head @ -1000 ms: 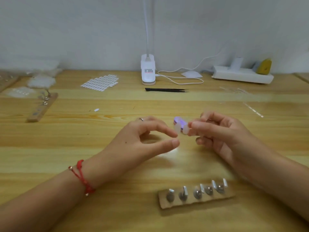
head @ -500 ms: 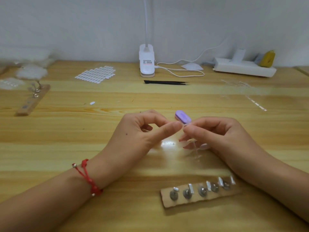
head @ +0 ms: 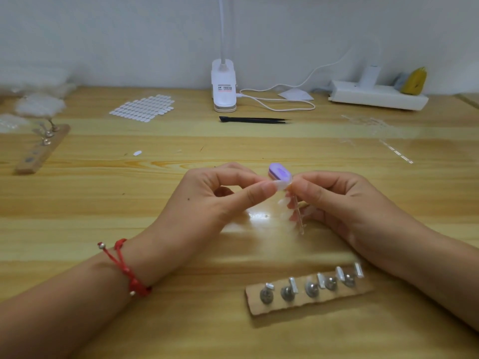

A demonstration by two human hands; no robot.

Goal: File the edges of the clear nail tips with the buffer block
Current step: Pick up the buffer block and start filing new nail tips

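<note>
My left hand (head: 215, 200) pinches one clear nail tip (head: 280, 186) between thumb and forefinger. That tip sits at the top of a clear strip of nail tips (head: 298, 216), which my right hand (head: 344, 203) holds by its upper end. The strip hangs down towards the table between my hands. A purple buffer block (head: 278, 173) lies just behind my fingertips; neither hand grips it, as far as I can see.
A cardboard strip with several metal stands (head: 308, 294) lies in front of my right wrist. Black tweezers (head: 254, 119), a white clip lamp base (head: 224, 86), a sheet of white tabs (head: 142, 107) and a power strip (head: 378, 97) lie further back. A wooden holder (head: 41, 149) is far left.
My left thumb and forefinger have shut on the tip at the strip's top. My hands have come together in front of the purple block, and the strip now hangs in plain view.
</note>
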